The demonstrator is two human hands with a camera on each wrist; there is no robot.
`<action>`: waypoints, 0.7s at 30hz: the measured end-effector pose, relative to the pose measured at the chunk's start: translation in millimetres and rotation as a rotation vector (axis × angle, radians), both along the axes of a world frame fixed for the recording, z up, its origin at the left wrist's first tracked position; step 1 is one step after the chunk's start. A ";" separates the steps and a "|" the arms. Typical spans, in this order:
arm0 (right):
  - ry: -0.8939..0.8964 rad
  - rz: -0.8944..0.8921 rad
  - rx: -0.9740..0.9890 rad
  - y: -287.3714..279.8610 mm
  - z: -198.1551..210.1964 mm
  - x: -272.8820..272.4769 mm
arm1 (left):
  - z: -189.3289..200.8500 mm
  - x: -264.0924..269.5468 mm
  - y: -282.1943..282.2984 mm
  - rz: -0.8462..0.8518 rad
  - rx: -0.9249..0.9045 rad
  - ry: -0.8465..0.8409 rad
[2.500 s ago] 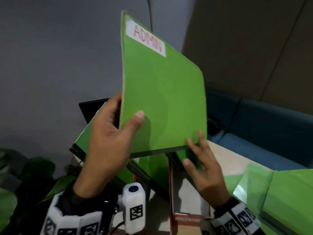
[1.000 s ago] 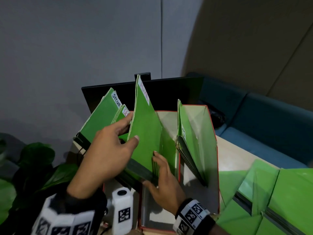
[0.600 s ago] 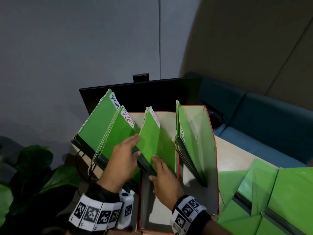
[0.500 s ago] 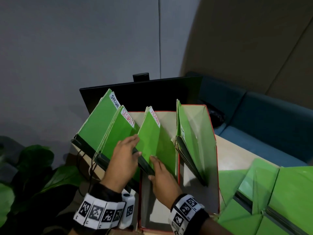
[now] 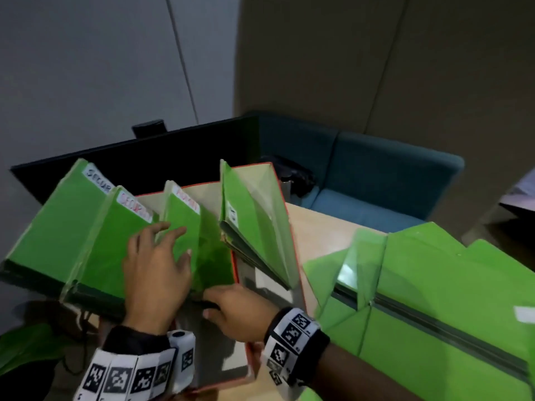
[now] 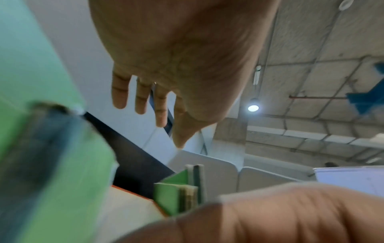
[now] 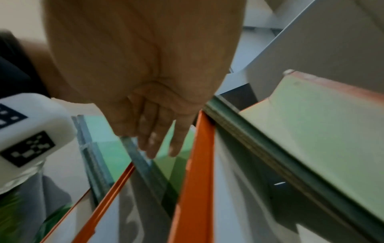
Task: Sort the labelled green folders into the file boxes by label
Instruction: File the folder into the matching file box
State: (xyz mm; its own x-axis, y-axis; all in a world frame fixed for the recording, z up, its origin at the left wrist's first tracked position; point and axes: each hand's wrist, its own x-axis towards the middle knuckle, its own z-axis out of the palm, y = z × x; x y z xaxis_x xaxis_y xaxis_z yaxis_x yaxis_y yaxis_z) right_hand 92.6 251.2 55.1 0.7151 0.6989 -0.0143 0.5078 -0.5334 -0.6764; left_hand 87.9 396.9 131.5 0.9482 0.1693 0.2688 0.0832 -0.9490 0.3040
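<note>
The green folder labelled ADMIN (image 5: 182, 224) stands tilted in the middle orange-rimmed file box (image 5: 236, 273). My left hand (image 5: 170, 250) lies over its front face with fingers spread and straight; in the left wrist view the left hand (image 6: 158, 106) holds nothing. My right hand (image 5: 214, 302) reaches low to the folder's bottom edge, and in the right wrist view the right hand (image 7: 158, 144) has straight fingers touching the folder's dark spine (image 7: 133, 148) beside the orange box wall (image 7: 197, 164). Two folders labelled SECURITY (image 5: 115, 241) lean to the left.
Several green folders (image 5: 254, 227) lean in the right box. A loose pile of green folders (image 5: 434, 299) covers the table (image 5: 312, 227) at the right. A black monitor (image 5: 144, 157) stands behind the boxes, a blue sofa (image 5: 376, 183) beyond, a plant (image 5: 23, 342) at lower left.
The ADMIN folder came down from in front of my face into the middle box. My left hand let go and spread its fingers over it; my right hand slid down to its base.
</note>
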 end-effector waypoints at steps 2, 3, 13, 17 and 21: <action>0.008 -0.039 0.054 -31.5 4.9 -5.2 | 6.3 0.1 -32.7 -0.134 -0.094 -0.093; 0.023 -0.075 0.108 -42.5 6.8 -6.5 | 9.6 -2.3 -43.9 -0.191 -0.145 -0.134; 0.084 -0.896 0.066 -274.5 -66.4 -50.9 | -61.6 -8.4 -225.1 -0.788 -0.467 -0.018; 0.170 -1.142 -0.104 -347.6 -97.2 -99.1 | -99.1 -15.4 -273.8 -0.892 -0.394 0.187; 0.281 -1.397 -0.338 -398.0 -119.7 -145.7 | -125.6 -20.7 -311.3 -0.895 -0.337 0.308</action>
